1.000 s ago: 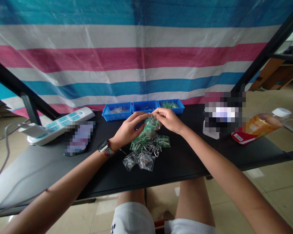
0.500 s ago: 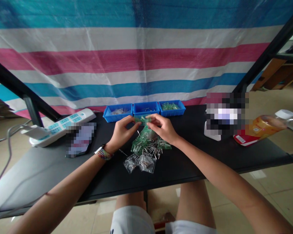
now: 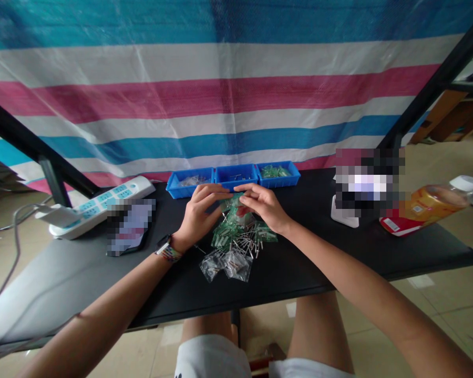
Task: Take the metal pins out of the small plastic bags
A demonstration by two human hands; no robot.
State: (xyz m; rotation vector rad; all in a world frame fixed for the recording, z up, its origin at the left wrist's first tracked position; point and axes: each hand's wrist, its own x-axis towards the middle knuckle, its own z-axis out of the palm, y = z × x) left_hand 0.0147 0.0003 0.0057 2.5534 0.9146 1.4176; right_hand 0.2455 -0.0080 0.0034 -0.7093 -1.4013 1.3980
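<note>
Both my hands meet over a pile on the black table. My left hand (image 3: 201, 212) and my right hand (image 3: 265, 206) have their fingers closed on a small green packet (image 3: 235, 200) between them. Under them lies a heap of green packets (image 3: 225, 231) with loose metal pins (image 3: 250, 242) on its right side. Two clear bags (image 3: 236, 264) with small parts sit at the near edge of the heap. Behind my hands stand three blue bins: the left one (image 3: 189, 181) holds clear bags, the middle one (image 3: 236, 175) a few metal pieces, the right one (image 3: 278, 175) green pieces.
On the left are a white power strip (image 3: 102, 206) with a plugged-in adapter and a phone (image 3: 132, 226). To the right stand a blurred-out device on a white base (image 3: 345, 212) and an orange bottle (image 3: 429, 207). A striped sheet (image 3: 228, 94) hangs behind the table.
My left hand's fingers have shifted over the top of the green packet, and the packet sits slightly lower. The pile and bins look the same.
</note>
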